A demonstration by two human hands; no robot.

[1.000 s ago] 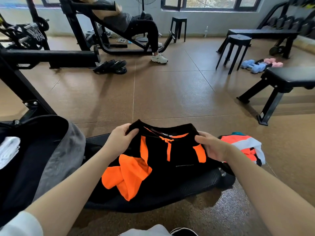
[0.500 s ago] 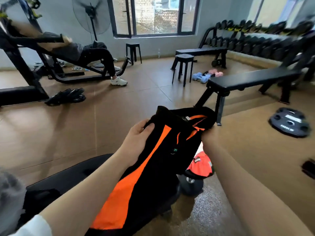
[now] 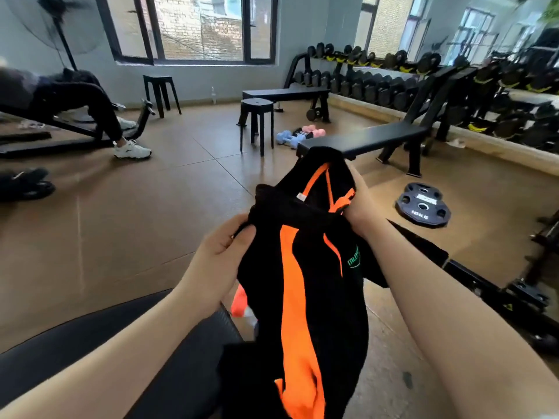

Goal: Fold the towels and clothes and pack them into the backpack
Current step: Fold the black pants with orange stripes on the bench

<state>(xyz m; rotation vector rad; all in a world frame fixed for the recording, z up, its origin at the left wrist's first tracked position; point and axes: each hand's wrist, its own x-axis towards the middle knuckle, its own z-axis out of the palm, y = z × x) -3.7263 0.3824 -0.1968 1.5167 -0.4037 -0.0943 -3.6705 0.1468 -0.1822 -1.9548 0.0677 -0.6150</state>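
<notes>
1. A gym fills the frame: a brown floor (image 3: 157, 213), windows along the top, and a long dumbbell rack (image 3: 393, 80) across the upper right.
2. In the centre background stands a black stool (image 3: 257, 116); just right of it, small blue and pink dumbbells (image 3: 298, 136) lie on the floor beside a flat bench (image 3: 372, 137).
3. A black weight plate (image 3: 423, 204) lies flat on the floor at centre right.
4. At upper left another person reclines on an exercise bench, one white shoe (image 3: 132, 149) on the floor.
5. The black and orange shirt (image 3: 302, 282) hangs in the middle of the frame, held up in the air by its collar end, its length drooping toward the bottom edge.
6. The left hand (image 3: 220, 255) pinches the shirt's left upper edge between thumb and fingers.
7. The right hand (image 3: 358, 204) grips the upper right edge near the collar; its fingers are mostly hidden behind the cloth, so the hold looks closed rather than plainly seen.
8. A black padded surface (image 3: 90, 358) fills the lower left, under the left forearm.
</notes>
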